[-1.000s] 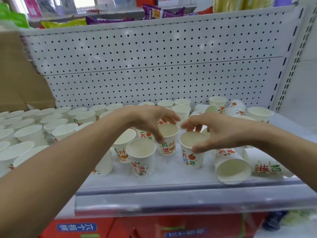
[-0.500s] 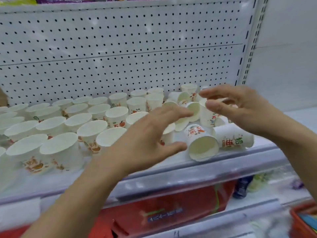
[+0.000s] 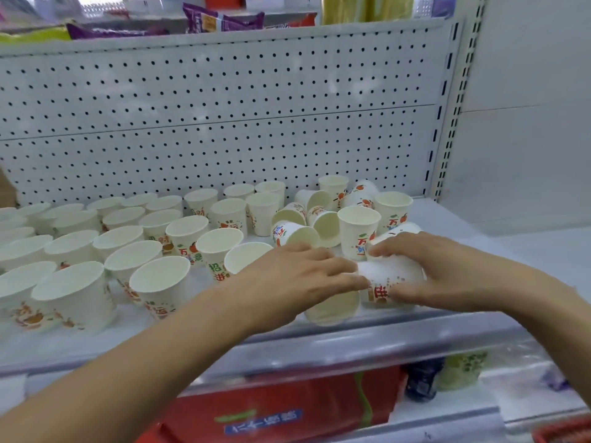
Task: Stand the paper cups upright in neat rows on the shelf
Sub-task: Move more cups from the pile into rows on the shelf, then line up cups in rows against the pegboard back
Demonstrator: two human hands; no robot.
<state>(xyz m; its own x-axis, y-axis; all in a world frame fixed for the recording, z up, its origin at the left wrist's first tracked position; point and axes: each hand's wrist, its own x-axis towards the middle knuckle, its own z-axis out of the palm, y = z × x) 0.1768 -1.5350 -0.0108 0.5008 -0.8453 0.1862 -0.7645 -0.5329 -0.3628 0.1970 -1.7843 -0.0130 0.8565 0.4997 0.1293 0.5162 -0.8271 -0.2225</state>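
Gripping tipped cup, shelf edge (right hand, seemingly)

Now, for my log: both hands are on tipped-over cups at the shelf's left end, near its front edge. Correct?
Wrong end: the head view shows the left hand and right hand on tipped-over cups at the right end of the shelf, near its front edge.
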